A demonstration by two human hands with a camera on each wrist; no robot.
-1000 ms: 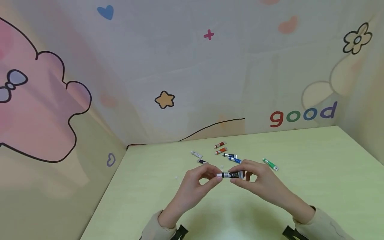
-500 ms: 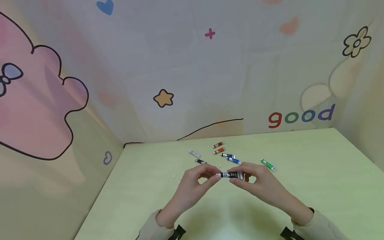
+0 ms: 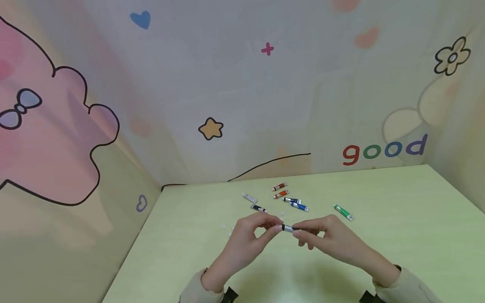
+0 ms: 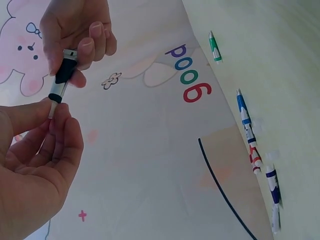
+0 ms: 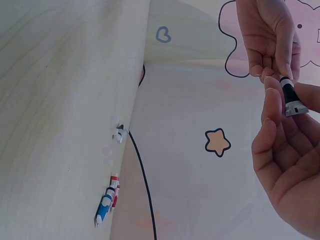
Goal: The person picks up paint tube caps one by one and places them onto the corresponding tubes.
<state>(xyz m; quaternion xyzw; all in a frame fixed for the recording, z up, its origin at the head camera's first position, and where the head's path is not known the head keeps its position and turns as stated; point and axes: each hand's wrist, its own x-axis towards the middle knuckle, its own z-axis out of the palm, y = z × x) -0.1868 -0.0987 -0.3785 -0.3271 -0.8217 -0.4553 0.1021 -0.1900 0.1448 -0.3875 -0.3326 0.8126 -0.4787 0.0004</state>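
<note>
Table (image 3: 409,219) meets the printed wall (image 3: 235,84) at its back edge; near edge falls outside the head view. Room to move on the right, between right hand and right edge. Green tube (image 3: 343,212) sits alone beyond that hand; dark tube (image 3: 259,208) and blue tube (image 3: 299,206) lie just past the fingers. Both sleeves cut off at frame bottom. Black tube (image 3: 288,228) is half masked by fingers up top (right wrist view gets its flat crimped end); label too small to read. White specks (image 3: 224,227) by the left hand: can't identify. Left hand (image 3: 250,240) pinches the tube's white tip, thumb against fingers. Right hand (image 3: 335,242) pinches the body near the crimp. Tube's held in midair between them, off the table.
</note>
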